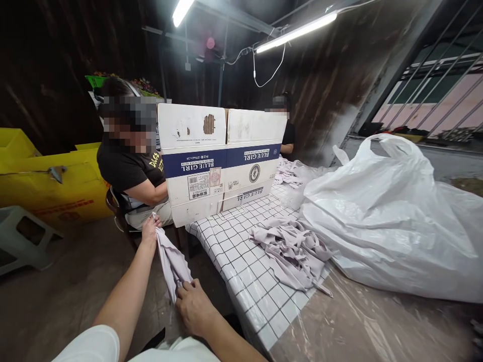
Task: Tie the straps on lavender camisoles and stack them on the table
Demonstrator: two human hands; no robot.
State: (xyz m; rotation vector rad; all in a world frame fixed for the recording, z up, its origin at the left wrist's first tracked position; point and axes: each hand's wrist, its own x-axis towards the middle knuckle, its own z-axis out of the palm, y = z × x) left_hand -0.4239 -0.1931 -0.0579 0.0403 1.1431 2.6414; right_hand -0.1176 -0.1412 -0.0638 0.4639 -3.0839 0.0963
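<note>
A pale lilac-grey piece of cloth is stretched between my two hands, beside the table's left edge. My left hand grips its far upper end, fingers closed around it. Nearer to me, my right hand pinches the lower part of the same cloth, with some of it hidden behind the fingers. A heap of matching cloth pieces lies on the checked tablecloth to the right of my hands.
An upside-down printed cardboard box stands at the table's left side. A large white plastic bag bulges on the right. One person sits beyond my left hand; another is behind the box. A plastic stool stands left.
</note>
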